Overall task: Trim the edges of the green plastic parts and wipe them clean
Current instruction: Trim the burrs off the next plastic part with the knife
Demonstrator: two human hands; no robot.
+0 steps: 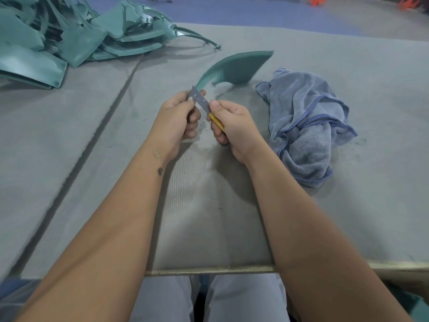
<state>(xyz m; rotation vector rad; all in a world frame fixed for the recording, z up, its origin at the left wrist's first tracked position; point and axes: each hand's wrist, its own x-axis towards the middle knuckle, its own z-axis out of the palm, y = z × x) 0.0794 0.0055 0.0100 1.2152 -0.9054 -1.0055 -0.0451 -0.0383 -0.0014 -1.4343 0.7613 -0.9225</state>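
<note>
Left hand is gripping the narrow near end of a curved green plastic part, fingers curled round it; the part's wide end is lying on the grey felt-covered table. Right hand is clasping a yellow-handled utility knife, blade lying against the part's edge. Crumpled blue terry cloth is sitting just right. Heaped green plastic parts far left.
</note>
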